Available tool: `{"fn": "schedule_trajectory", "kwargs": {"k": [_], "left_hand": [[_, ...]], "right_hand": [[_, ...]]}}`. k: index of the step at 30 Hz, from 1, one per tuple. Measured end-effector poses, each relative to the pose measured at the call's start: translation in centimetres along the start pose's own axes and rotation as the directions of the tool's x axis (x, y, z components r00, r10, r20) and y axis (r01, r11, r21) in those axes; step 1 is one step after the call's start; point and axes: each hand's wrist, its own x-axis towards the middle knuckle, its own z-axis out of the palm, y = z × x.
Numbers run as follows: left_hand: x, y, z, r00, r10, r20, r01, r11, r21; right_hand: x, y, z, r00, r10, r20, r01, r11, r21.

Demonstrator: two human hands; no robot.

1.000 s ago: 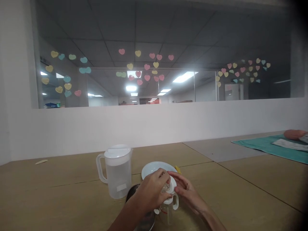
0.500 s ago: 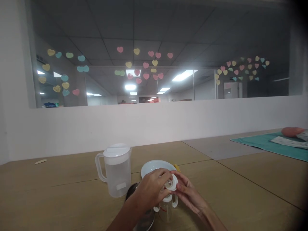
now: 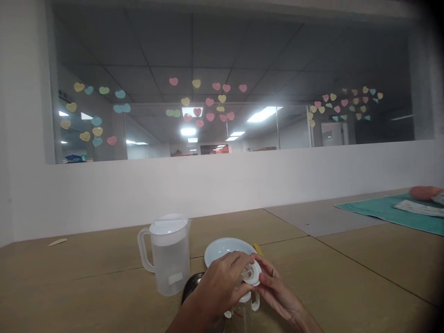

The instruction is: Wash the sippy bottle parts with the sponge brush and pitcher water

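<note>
Both my hands meet just above a clear bottle (image 3: 245,319) with a white neck and white side handles (image 3: 255,303). My left hand (image 3: 222,282) is closed on a clear, teat-like piece (image 3: 247,273) set in a white ring-shaped bottle cap (image 3: 256,274). From the right, my right hand (image 3: 277,291) pinches the rim of that cap between thumb and fingers. The cap is tilted, with its ring towards my right hand. My left fingers cover part of the clear piece, and the lower bottle runs out of view.
A lidded translucent pitcher (image 3: 169,259) stands on the left. Behind my hands lie a pale blue plate (image 3: 222,247) and a yellow item (image 3: 258,249). A metal container (image 3: 190,286) is partly under my left forearm. A teal cloth (image 3: 378,210) lies far right.
The whole view has shifted, so things sit slightly lower in the picture. My hands keep hold of the cap and clear piece, and the cap's tilt has changed slightly.
</note>
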Motion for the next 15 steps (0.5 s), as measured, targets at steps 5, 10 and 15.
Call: {"fn": "schedule_trajectory", "kwargs": {"k": [5, 10, 15], "left_hand": [[-0.12, 0.01, 0.28, 0.999, 0.043, -0.02, -0.042, 0.999, 0.026], [-0.02, 0.05, 0.28, 1.0, 0.017, -0.016, -0.017, 1.0, 0.003], [-0.04, -0.24, 0.49, 1.0, -0.006, -0.014, 0.006, 1.0, 0.019]], "right_hand": [[-0.12, -0.14, -0.11, 1.0, 0.009, 0.002, -0.009, 1.0, 0.021], [-0.17, -0.19, -0.13, 1.0, 0.02, 0.014, -0.02, 1.0, 0.01], [-0.04, 0.05, -0.25, 1.0, 0.018, 0.003, -0.018, 1.0, 0.006]]}}
